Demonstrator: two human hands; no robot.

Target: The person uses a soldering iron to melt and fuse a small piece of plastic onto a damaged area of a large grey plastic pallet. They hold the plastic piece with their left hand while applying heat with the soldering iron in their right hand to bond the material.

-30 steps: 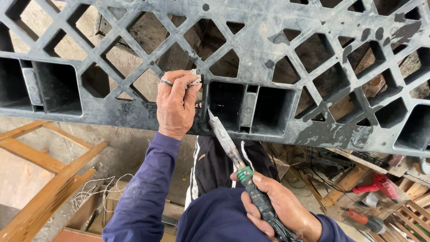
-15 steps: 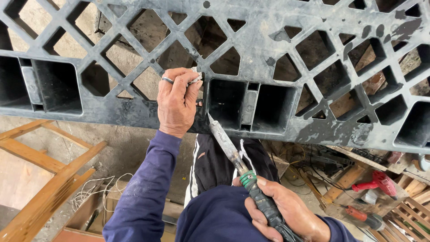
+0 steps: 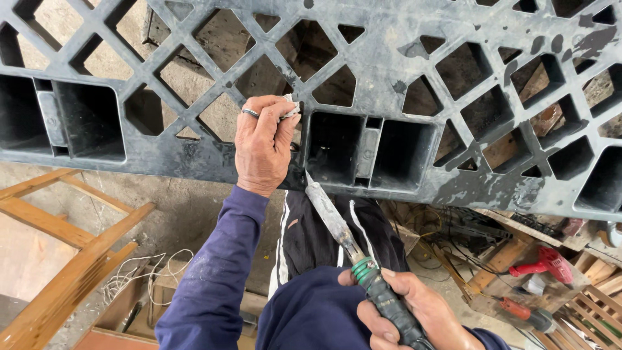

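Workshop floor (image 3: 194, 214) of bare concrete, cluttered at right. Grey plastic pallet (image 3: 402, 58) stands on edge across the whole upper view, lattice face toward the camera, lower rim just above the person's lap.

Left hand (image 3: 262, 146): clamped over the pallet's lower rail, fingers curled and pinching a small whitish scrap (image 3: 290, 107), kind unclear, against the plastic. Ring on one finger. Grip looks meant to steady the pallet beside the work spot.

Right hand (image 3: 408, 311): fist closed round the dark handle of an iron (image 3: 340, 230), a long tool with a green collar and a flat, crusted metal blade. Blade angles up and left; its tip touches the rail's lower edge just right of the left hand, by a rectangular pocket (image 3: 334, 149). Probably a heated blade for working the plastic, though no smoke shows.

Containers: pallet pockets are open and hold nothing visible.

Around: wooden frame (image 3: 71, 259) near left, loose white cord (image 3: 146, 275) beside it, red power tool (image 3: 547, 262) and tangled cables (image 3: 453, 230) among timber offcuts at right.
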